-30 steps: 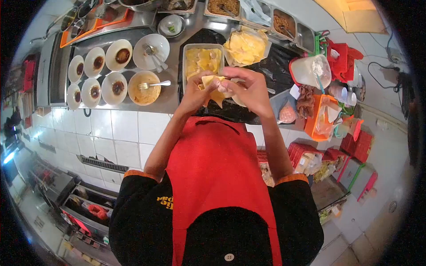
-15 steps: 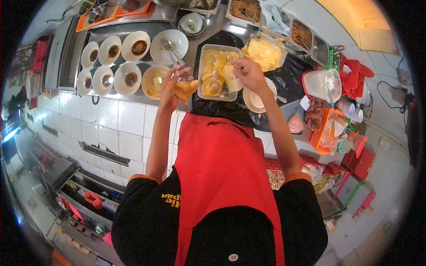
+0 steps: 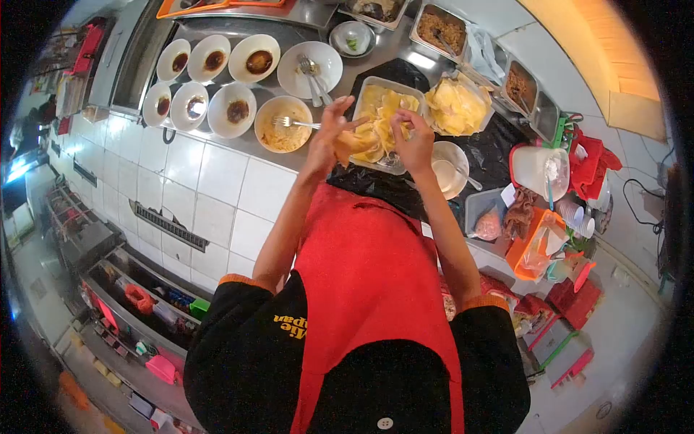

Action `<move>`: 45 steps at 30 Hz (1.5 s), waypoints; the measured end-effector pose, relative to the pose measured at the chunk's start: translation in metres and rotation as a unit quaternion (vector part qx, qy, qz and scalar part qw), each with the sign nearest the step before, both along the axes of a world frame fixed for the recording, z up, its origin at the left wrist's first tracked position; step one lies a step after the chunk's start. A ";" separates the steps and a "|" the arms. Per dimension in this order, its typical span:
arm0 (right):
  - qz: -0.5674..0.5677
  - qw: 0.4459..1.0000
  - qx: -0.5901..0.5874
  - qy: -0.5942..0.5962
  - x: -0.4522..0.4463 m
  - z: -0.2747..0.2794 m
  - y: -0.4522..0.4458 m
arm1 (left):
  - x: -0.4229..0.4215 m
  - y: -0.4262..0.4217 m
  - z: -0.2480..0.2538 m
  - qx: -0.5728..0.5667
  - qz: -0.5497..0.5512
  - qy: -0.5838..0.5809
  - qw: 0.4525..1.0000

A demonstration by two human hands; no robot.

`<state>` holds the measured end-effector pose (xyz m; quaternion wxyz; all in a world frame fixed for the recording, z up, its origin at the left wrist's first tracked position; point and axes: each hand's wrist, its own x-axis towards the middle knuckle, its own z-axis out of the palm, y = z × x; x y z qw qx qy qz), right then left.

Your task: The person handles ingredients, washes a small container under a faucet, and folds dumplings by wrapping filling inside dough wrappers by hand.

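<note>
My left hand is above the near left corner of a clear tub, its fingers spread and a thin yellow wrapper held against the palm side. Folded yellow pieces lie in the tub. Over the tub's right side, my right hand has its fingers bent and slightly apart, with nothing visible between them. A stack of yellow wrappers sits beyond it to the right. Left of my left hand, a bowl of orange-brown filling has a fork in it.
Several white bowls with dark sauce stand at the left. A bowl with spoons is behind the filling. A small bowl sits right of my right hand. Metal trays, a white bucket and an orange basket are further out.
My right hand has let go of the piece it held at the tub. My left hand has moved toward the tub with the wrapper. The view has shifted, moving the counter items rightward.
</note>
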<state>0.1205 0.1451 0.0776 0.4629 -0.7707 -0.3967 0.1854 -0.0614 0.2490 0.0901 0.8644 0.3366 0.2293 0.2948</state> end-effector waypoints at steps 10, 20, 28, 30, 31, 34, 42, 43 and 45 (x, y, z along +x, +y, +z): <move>0.078 0.996 -0.009 0.052 -0.016 0.071 -0.030 | 0.048 -0.011 0.017 0.028 -0.117 -0.070 0.990; 0.036 0.988 0.073 -0.133 -0.016 0.082 -0.041 | 0.069 -0.030 -0.035 -0.307 -0.153 -0.013 0.939; -0.039 0.997 0.035 0.056 0.001 0.081 -0.073 | 0.057 -0.050 -0.012 -0.290 -0.189 -0.003 0.938; -0.040 0.995 0.041 0.085 0.008 0.073 -0.088 | 0.065 -0.053 -0.010 -0.178 -0.202 0.090 0.959; -0.036 0.992 0.048 0.114 0.012 0.071 -0.097 | 0.069 -0.054 -0.009 -0.059 -0.208 0.180 0.960; -0.026 0.986 -0.144 -0.085 0.041 0.041 -0.147 | 0.070 -0.051 0.000 -0.026 -0.179 0.192 0.965; -0.053 0.948 -0.230 -0.212 0.026 -0.001 -0.188 | 0.064 -0.048 -0.003 0.067 -0.187 0.244 0.949; -0.050 0.950 -0.226 -0.211 0.027 0.013 -0.180 | 0.064 -0.048 -0.002 0.069 -0.183 0.247 0.949; -0.049 0.978 -0.158 -0.129 0.029 0.045 -0.166 | 0.066 -0.049 -0.002 0.103 -0.215 0.270 0.933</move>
